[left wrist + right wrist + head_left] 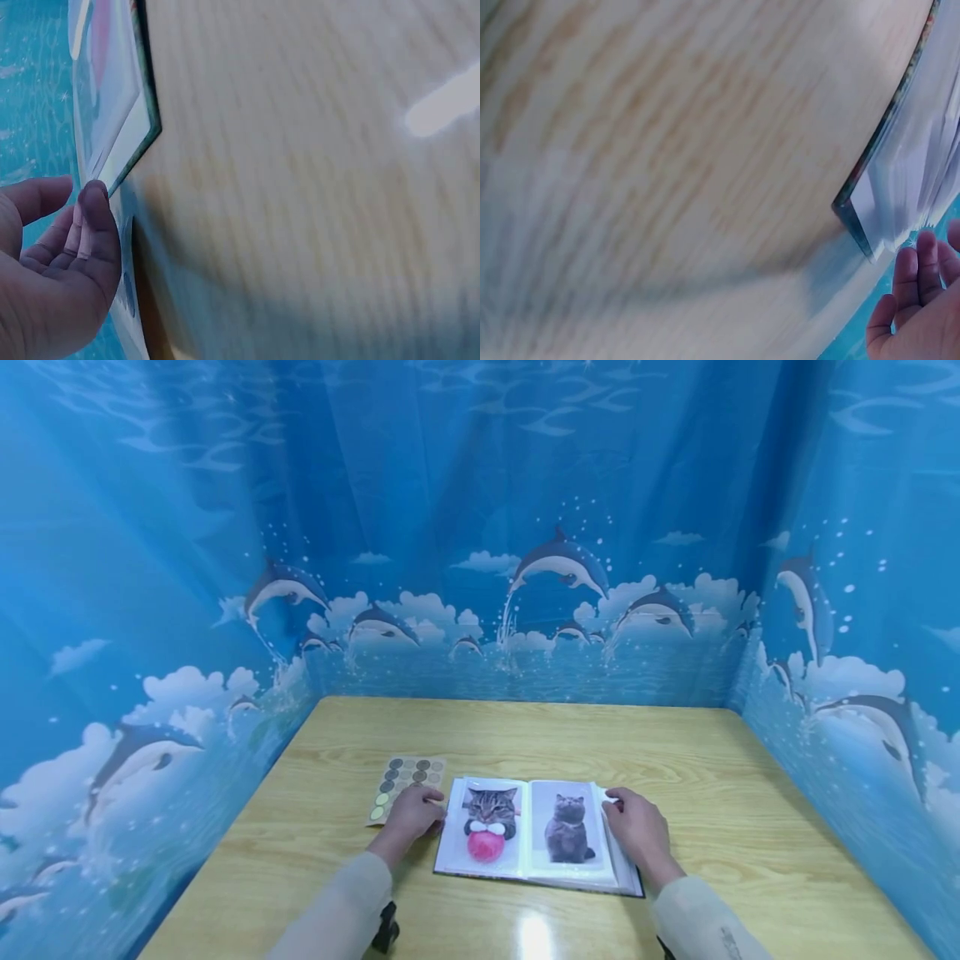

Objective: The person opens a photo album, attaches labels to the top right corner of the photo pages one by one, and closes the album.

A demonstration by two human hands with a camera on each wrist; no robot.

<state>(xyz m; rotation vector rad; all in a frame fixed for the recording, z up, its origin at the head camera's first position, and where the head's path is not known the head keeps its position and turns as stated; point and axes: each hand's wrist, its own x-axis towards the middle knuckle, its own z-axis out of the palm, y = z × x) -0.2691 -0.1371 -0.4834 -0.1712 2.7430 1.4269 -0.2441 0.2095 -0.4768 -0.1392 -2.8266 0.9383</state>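
An open photo album [525, 868] lies on the table, with a tabby cat photo [491, 818] on its left page and a grey cat photo [568, 831] on its right page. My left hand [415, 812] is at the album's left edge, its thumb apart from the loosely bent fingers [96, 217], fingertips right at the cover. At the opposite side, my right hand [640, 828] has its fingertips close to the stacked page edges [911, 187]. A sheet of round stickers [405, 772] lies beyond the left hand, partly covered by it.
The light wood table [525, 735] runs back to a blue dolphin-print curtain [420, 568], which encloses it at the back and on both sides. A bright light reflection shows on the tabletop in front of the album.
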